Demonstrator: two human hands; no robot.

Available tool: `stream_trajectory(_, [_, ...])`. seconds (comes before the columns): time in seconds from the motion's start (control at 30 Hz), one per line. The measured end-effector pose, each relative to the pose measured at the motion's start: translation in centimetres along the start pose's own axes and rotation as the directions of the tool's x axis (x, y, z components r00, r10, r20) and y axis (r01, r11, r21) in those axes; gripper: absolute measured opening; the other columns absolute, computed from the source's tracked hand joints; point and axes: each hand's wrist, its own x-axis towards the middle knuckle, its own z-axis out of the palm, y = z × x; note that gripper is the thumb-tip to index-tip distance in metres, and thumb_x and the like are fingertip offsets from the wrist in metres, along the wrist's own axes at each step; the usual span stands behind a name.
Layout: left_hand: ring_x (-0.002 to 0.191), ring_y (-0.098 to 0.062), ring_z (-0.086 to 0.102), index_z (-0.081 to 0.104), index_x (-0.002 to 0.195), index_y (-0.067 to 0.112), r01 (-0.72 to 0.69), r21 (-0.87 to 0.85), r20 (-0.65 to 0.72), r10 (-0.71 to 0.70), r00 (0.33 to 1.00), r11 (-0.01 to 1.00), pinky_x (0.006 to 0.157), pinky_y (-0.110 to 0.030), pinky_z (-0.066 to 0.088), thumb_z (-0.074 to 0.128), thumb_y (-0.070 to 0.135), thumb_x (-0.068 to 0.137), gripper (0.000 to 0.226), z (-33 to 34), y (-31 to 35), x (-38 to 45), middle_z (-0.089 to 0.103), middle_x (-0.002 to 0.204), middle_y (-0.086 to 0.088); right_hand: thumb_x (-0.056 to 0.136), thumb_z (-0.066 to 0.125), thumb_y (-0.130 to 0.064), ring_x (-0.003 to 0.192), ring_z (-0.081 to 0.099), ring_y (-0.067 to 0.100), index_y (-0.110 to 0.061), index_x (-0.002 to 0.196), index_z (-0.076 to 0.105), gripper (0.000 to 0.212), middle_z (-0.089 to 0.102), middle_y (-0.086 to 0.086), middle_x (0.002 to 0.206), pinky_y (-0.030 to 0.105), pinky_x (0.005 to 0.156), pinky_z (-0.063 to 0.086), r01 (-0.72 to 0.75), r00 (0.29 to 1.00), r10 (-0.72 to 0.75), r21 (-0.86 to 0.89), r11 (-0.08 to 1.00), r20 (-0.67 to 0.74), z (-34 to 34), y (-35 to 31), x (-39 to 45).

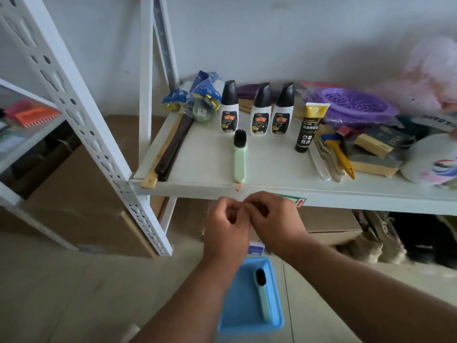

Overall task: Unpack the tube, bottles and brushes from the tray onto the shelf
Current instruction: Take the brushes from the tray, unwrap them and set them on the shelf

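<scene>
- Your left hand [226,222] and your right hand [272,219] meet in the middle of the frame, just below the front edge of the shelf [346,191]. The fingers are curled and the fingertips touch each other; I cannot tell if they pinch something small.
- Above your hands, on the shelf, one green brush [239,157] lies with the black bristles away from you. Its handle end is at the shelf edge, near your fingertips but apart from them.
- Behind this brush, three white bottles [257,115] with black caps stand upright in a row.
- To the right of them, the black and gold tube [308,127] stands on its cap.
- Below your wrists, at the bottom centre, the blue tray [237,305] is on the floor. A second brush [262,294] lies in it, well apart from both hands.
</scene>
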Motion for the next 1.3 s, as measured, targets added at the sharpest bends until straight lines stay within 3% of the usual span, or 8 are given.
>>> stream_trajectory(0.1, [0.062,-0.019,0.063,0.068,0.083,0.019,0.193,-0.088,0.067,-0.188,0.980,0.977,0.059,-0.035,0.052,0.070,0.017,0.092,0.009,2.1,-5.0,-0.9,0.075,0.075,-0.011,0.092,0.071,-0.018,0.075,0.069,0.005,-0.025,0.091,0.077,0.009,0.074,-0.009,0.078,0.010,0.064,0.050,-0.174,0.984,0.172,0.051,0.983,0.046,2.5,4.7,-1.7])
stream_trajectory(0.37, [0.065,-0.024,0.061,0.069,0.077,0.018,0.488,0.101,0.200,-0.498,0.844,0.867,0.065,-0.038,0.055,0.065,0.015,0.093,0.017,7.6,-17.6,-1.9,0.070,0.071,-0.007,0.086,0.073,-0.013,0.080,0.069,0.024,-0.026,0.093,0.068,0.016,0.071,-0.001,0.089,0.030,0.073,0.053,-0.485,0.871,0.478,0.043,0.873,0.116,8.4,17.9,-4.8])
stream_trajectory(0.53, [0.084,-0.030,0.074,0.069,0.081,0.019,0.555,0.377,0.204,-0.651,0.732,0.742,0.079,-0.039,0.060,0.062,0.034,0.085,0.016,10.8,-24.9,-2.7,0.079,0.085,-0.005,0.090,0.071,-0.011,0.070,0.066,0.019,-0.028,0.092,0.067,0.018,0.074,0.004,0.091,0.032,0.072,0.056,-0.697,0.712,0.673,0.084,0.712,0.203,11.4,24.9,-7.5])
stream_trajectory(0.67, [0.098,-0.034,0.076,0.059,0.082,0.015,0.566,0.547,0.230,-0.761,0.606,0.616,0.085,-0.041,0.060,0.059,0.028,0.084,0.013,12.9,-29.6,-2.5,0.077,0.106,-0.016,0.093,0.060,-0.005,0.077,0.066,0.023,-0.020,0.128,0.068,0.039,0.070,0.009,0.114,0.022,0.066,0.051,-0.816,0.563,0.773,0.049,0.576,0.291,13.3,28.5,-7.9])
stream_trajectory(0.83, [0.077,-0.009,0.065,0.069,0.123,0.013,0.645,0.451,0.336,-0.786,0.518,0.617,0.063,-0.014,0.051,0.061,0.013,0.100,0.024,14.2,-32.0,-3.1,0.067,0.094,0.001,0.087,0.068,-0.007,0.121,0.066,0.031,-0.028,0.154,0.047,0.073,0.059,0.013,0.143,0.032,0.087,0.057,-0.826,0.496,0.750,-0.027,0.562,0.437,15.6,29.5,-6.5])
stream_trajectory(0.93, [0.082,-0.019,0.071,0.077,0.104,0.010,0.762,0.248,0.407,-0.778,0.478,0.598,0.074,-0.023,0.055,0.060,0.008,0.091,0.021,14.7,-32.4,-3.8,0.079,0.091,-0.012,0.084,0.072,-0.011,0.135,0.055,0.033,-0.026,0.157,0.042,0.081,0.052,0.012,0.151,0.027,0.099,0.047,-0.779,0.499,0.747,-0.150,0.609,0.440,16.1,28.8,-5.5])
stream_trajectory(1.0, [0.095,-0.023,0.069,0.073,0.096,0.019,0.860,0.048,0.351,-0.814,0.462,0.509,0.095,-0.035,0.052,0.053,0.005,0.102,0.026,15.2,-32.1,-3.9,0.079,0.100,-0.011,0.080,0.071,-0.012,0.123,0.063,0.034,-0.027,0.151,0.050,0.076,0.060,0.013,0.139,0.035,0.102,0.054,-0.800,0.492,0.768,-0.135,0.585,0.409,16.5,29.0,-5.4])
stream_trajectory(1.3, [0.075,-0.030,0.063,0.069,0.085,0.002,0.876,-0.121,0.262,-0.836,0.482,0.467,0.070,-0.037,0.050,0.058,0.011,0.094,0.017,15.1,-31.5,-2.7,0.062,0.081,-0.019,0.097,0.060,-0.018,0.071,0.067,0.001,-0.029,0.100,0.074,0.018,0.072,-0.006,0.089,0.017,0.056,0.052,-0.858,0.476,0.793,0.004,0.513,0.380,15.6,26.8,-6.3])
